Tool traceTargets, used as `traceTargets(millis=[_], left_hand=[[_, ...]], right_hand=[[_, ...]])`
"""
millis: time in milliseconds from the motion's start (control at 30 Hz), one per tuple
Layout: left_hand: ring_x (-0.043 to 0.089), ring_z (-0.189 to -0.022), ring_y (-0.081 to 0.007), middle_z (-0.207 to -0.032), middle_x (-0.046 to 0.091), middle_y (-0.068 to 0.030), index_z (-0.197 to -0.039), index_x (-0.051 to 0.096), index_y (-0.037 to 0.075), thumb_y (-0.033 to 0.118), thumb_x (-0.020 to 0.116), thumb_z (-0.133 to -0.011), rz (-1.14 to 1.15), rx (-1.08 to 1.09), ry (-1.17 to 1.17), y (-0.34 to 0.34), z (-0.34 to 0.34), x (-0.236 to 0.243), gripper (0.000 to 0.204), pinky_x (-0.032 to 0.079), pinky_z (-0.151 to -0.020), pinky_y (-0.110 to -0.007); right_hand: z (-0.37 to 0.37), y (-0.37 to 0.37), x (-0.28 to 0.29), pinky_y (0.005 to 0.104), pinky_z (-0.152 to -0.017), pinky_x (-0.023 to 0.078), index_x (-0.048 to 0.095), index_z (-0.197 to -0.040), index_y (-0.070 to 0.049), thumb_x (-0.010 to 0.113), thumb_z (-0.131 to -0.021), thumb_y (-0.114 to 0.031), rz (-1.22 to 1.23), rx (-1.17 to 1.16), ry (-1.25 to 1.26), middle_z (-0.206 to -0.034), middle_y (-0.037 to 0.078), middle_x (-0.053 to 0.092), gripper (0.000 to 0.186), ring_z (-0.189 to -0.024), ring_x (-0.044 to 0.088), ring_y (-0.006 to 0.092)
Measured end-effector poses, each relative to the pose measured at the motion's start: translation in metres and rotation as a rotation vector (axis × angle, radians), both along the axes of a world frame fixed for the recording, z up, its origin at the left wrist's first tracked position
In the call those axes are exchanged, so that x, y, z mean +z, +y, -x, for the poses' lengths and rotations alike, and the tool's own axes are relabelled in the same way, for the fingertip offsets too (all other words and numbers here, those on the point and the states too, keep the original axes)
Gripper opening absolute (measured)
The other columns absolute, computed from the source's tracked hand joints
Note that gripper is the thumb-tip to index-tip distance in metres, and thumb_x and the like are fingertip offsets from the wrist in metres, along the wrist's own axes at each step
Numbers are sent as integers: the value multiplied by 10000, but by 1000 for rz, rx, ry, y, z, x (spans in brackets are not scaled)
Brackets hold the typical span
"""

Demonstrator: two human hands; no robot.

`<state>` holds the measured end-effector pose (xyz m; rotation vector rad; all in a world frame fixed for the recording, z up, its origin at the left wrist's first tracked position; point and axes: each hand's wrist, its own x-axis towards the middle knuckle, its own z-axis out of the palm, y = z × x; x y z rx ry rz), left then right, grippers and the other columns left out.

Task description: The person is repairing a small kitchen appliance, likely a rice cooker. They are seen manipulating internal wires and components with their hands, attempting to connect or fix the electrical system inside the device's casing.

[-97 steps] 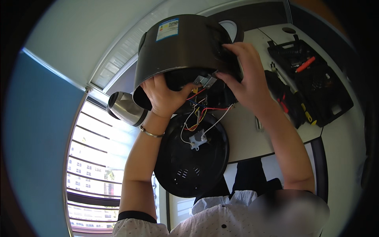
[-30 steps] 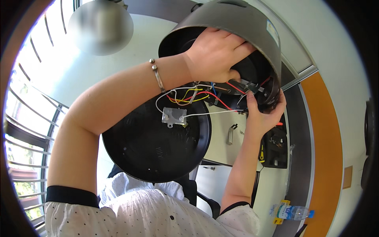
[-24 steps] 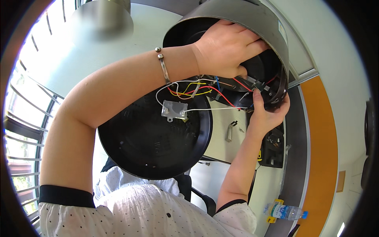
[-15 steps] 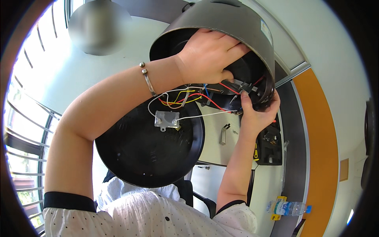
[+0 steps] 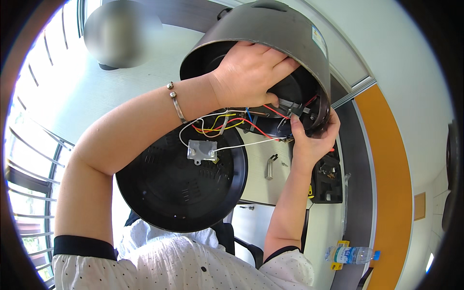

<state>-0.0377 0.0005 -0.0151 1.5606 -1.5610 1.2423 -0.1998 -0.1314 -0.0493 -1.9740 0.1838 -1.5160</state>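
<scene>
A large dark round appliance housing (image 5: 270, 26) lies tipped on its side, its open end toward me. My left hand (image 5: 253, 72) reaches inside it, fingers stretched along the interior, their tips partly hidden. The left thumb rests next to a grey bracket (image 5: 289, 104). At the lower right rim my right hand (image 5: 311, 137) is closed, thumb on the inside by the bracket, fingers around the outside. Red, yellow, white and blue wires (image 5: 227, 119) run from the housing. A small translucent box (image 5: 201, 151) with white leads lies on a round black base (image 5: 179, 186).
A silver tool with a black tip (image 5: 270, 166) lies on the white table (image 5: 154, 53). Right of my forearm sits a black tool case (image 5: 329, 176). A water bottle (image 5: 353, 255) lies at the lower right. A blurred round object (image 5: 116, 34) stands far left.
The view has shifted slightly, and the housing sits a little lower and farther left in it. Both hands keep their places at the housing.
</scene>
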Motion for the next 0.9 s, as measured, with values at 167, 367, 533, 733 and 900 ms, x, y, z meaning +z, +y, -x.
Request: traceTargets(millis=[167,367,533,733,900], left_hand=[[489,-1138,-242,-1178,525,-58,-1186,543,103,374,799,-544,4,15,10,-2,1,1,742,396,-933,-407],[500,-1129,-276,-1167,536,-88,-1165,555,80,360,798,-558,-81,-9,105,-3,2,6,711,416,-916,-432],[525,-1087,-308,-1127,555,-126,-1148,549,66,357,800,-569,-104,47,104,-6,7,8,694,433,-886,-431],[554,-1041,-307,-1083,580,-132,-1145,537,60,357,799,-572,-149,38,158,-7,5,9,696,453,-846,-414],[576,-1002,-297,-1041,602,-124,-1141,538,52,354,795,-568,-132,0,171,-7,5,8,696,468,-819,-398]], right_hand=[[0,-5,-2,336,-898,441,408,-1187,9,831,-578,-85,32,22,-11,-1144,102,422,747,-1004,502,200],[0,-4,0,340,-905,438,411,-1192,9,831,-579,-73,29,-9,-4,-1155,101,418,748,-1016,497,199],[1,-6,-3,341,-911,436,411,-1194,8,830,-578,-62,15,6,-10,-1160,101,413,748,-1023,492,197],[0,-7,-2,347,-925,424,399,-1210,5,827,-590,-75,35,4,0,-1177,101,399,758,-1044,482,205],[0,-5,-2,364,-949,409,381,-1233,9,834,-601,-109,-11,27,9,-1225,112,357,787,-1101,448,217]])
